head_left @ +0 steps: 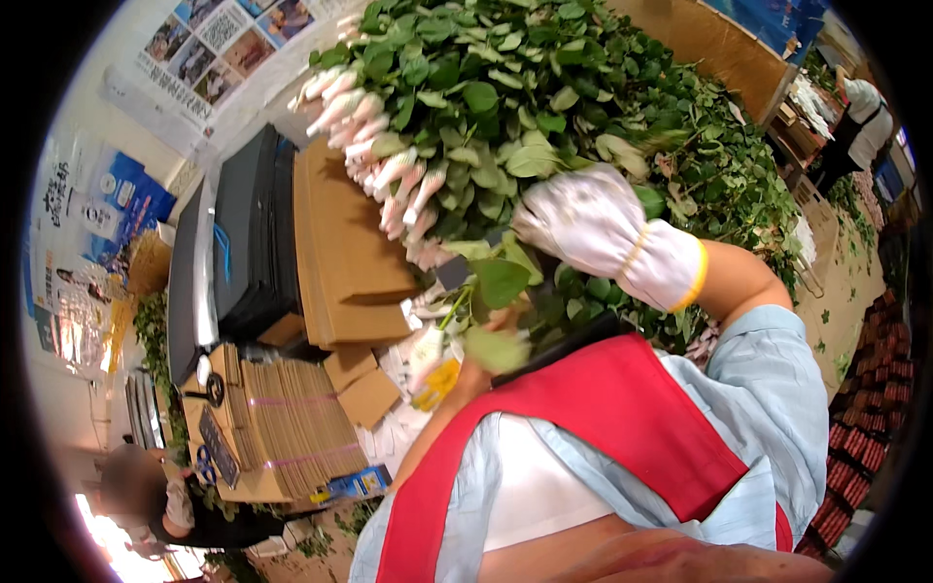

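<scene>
My right hand (578, 212), in a white glove with a yellow-edged cuff, is at the near side of a big heap of leafy rose stems (544, 107). Its fingers are curled down; what they hold, if anything, is hidden. My left forearm (466, 384) reaches up beside my red apron (583, 403), its hand covered by leaves. Just there, a rose (425, 352) with a pale pink head in a white net sleeve tilts downward, its green stem rising into large leaves (501, 280). Leaves near both hands are blurred.
Netted rose heads (374, 146) line the heap's left edge. Left of them stand a brown cardboard sheet (345, 243), black crates (255, 233) and bundled flat cartons (301, 418). A wooden board (719, 49) backs the heap. One person (860, 126) stands far right, another (185, 505) lower left.
</scene>
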